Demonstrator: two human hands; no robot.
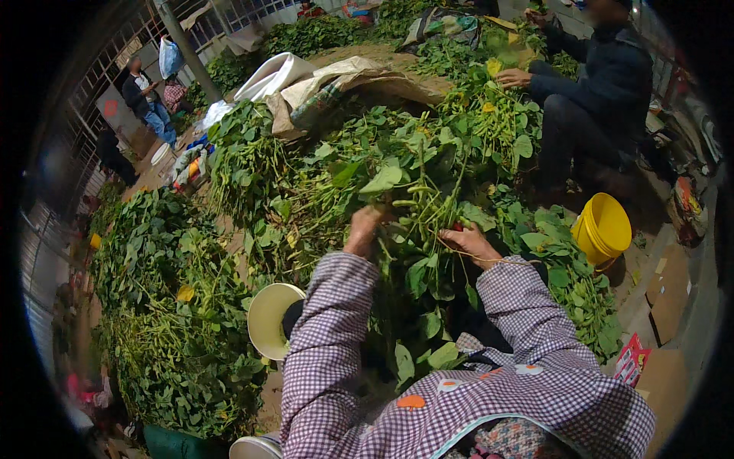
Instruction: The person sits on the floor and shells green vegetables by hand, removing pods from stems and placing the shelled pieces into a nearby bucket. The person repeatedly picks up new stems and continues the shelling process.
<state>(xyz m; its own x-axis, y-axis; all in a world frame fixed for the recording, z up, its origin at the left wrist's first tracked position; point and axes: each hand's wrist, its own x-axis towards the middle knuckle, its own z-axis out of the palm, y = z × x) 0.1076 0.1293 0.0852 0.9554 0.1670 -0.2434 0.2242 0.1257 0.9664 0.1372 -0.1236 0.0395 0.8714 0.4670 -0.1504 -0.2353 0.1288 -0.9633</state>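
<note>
Both my hands are in checked sleeves at a leafy bean plant with green pods point(421, 198), in front of a large heap of such plants. My right hand point(470, 242) grips the plant's stems from the right, and a small red thing shows by its fingers. Against the pods on the left is my left hand point(367, 224), slightly blurred; its fingertips are hidden, so its hold cannot be told. A cream-coloured bucket point(269, 321) stands tilted beside my left forearm, with some green inside. Leaves from the plant hang down over my lap.
A yellow bucket point(602, 229) stands at the right, near a crouching co-worker in dark clothes point(596, 97) who handles similar plants. Another plant heap point(178, 321) lies at the left. Woven sacks point(350, 80) cover part of the heap ahead. A white bucket point(255, 448) is at the bottom edge.
</note>
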